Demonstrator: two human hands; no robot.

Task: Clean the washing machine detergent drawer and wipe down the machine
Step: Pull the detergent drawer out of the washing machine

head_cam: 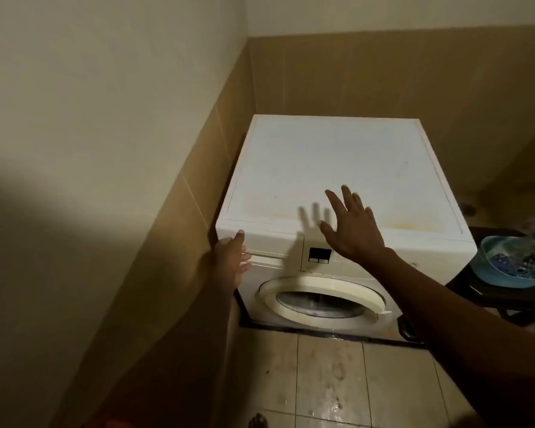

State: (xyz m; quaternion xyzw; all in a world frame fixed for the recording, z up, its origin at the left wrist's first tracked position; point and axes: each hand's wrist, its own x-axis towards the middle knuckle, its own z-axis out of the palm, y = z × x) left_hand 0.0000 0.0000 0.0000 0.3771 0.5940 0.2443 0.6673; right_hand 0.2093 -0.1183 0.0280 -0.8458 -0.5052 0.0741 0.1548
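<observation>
A white front-loading washing machine [337, 168] stands in the corner, its flat top bare with faint yellowish stains. The detergent drawer [272, 245] is at the top left of the front, closed. My left hand [232, 261] rests at the drawer's left end, thumb on the machine's top corner and fingers curled under the drawer front. Above the control panel [320, 255] my right hand [349, 227] hovers with fingers spread and nothing in it. The round door [322, 301] below is shut.
A teal basin [494, 273] holding a bottle and small items sits on a dark stand to the right of the machine. Tan tiled walls close in on the left and behind. The floor tiles [331, 381] in front look wet and streaked.
</observation>
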